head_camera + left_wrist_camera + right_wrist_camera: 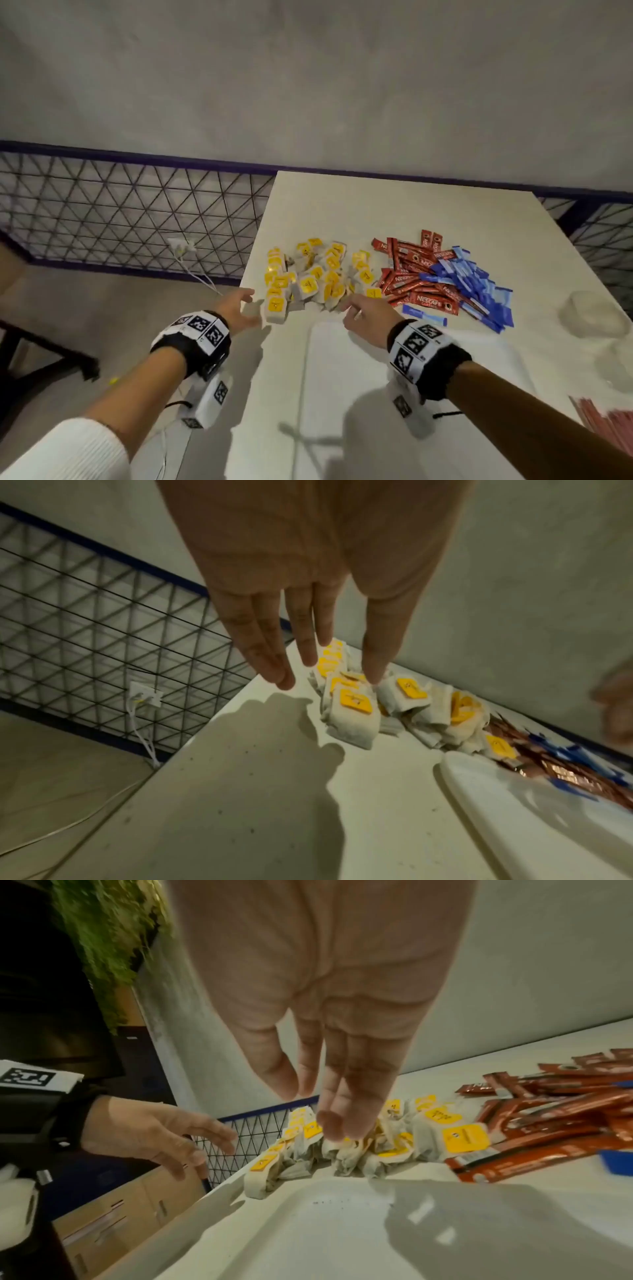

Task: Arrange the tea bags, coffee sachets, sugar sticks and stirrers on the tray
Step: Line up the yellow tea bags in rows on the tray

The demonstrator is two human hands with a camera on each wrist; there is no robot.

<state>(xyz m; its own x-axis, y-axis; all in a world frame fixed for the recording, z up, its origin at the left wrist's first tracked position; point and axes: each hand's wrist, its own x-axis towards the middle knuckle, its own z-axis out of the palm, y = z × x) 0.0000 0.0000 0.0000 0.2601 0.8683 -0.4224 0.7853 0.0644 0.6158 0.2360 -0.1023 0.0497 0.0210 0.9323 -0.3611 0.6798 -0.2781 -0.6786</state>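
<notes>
A heap of white tea bags with yellow tags (315, 274) (356, 710) (346, 1139) lies on the white table (394, 209). To its right are red coffee sachets (418, 274) (555, 1104) and blue sugar sticks (479, 291). A white tray (342, 377) (534, 821) (342, 1231) sits just in front of the heap. My left hand (245, 306) (329, 666) hovers open at the heap's left edge, fingers straight. My right hand (356, 308) (322, 1110) hangs open over the heap's near side, holding nothing. Red stirrers (609, 425) lie at the right edge.
A pale round container (589, 315) stands at the table's right. Left of the table runs a wire-mesh railing (120, 212) with a wall socket and white cable (185, 250). A cardboard box (130, 1204) sits below the table's left edge.
</notes>
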